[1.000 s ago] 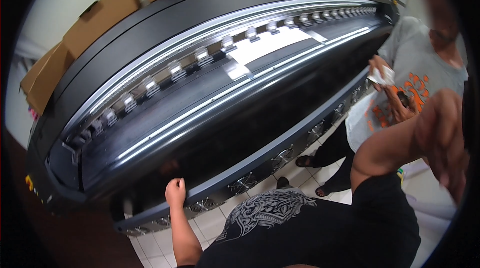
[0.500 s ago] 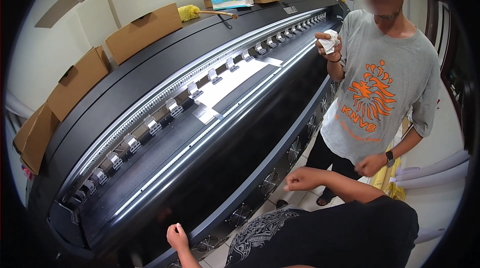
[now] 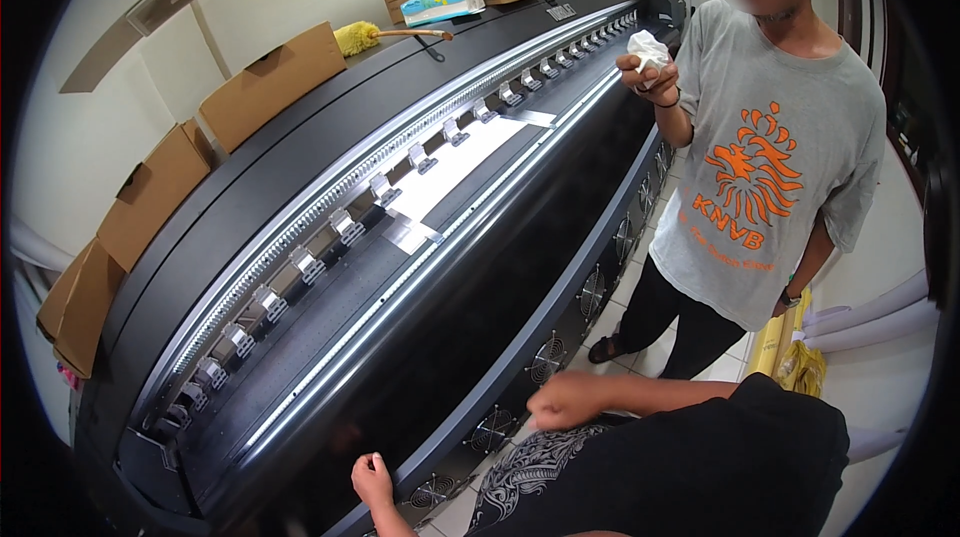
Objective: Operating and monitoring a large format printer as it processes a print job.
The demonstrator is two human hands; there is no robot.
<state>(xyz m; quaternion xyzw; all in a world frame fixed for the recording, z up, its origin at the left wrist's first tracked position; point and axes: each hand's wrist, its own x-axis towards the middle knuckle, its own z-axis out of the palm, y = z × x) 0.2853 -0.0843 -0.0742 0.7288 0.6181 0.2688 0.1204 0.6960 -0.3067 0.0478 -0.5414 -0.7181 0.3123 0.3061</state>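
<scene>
My left hand (image 3: pixel 372 482) is loosely curled by the front rail of a long black wide-format printer (image 3: pixel 440 327), near its lower end. Nothing shows in its fingers. My right hand (image 3: pixel 560 399) is a closed fist in front of my black shirt (image 3: pixel 690 467), apart from the printer, with no object visible in it. A strip of white print media (image 3: pixel 445 177) lies on the printer bed under a row of metal clamps (image 3: pixel 421 159). Silver plates (image 3: pixel 408 233) cover its edges.
To the right stands a person in a grey shirt (image 3: pixel 750 187), holding crumpled white tissue (image 3: pixel 648 52). Cardboard boxes (image 3: pixel 270 85), a yellow duster (image 3: pixel 357 38) and a tissue pack (image 3: pixel 442 5) rest on the printer's top. Round fans (image 3: pixel 547 357) line its front.
My right fist has moved left and down, closer to my body. The other person's lower hand has dropped to their side. The view has shifted slightly.
</scene>
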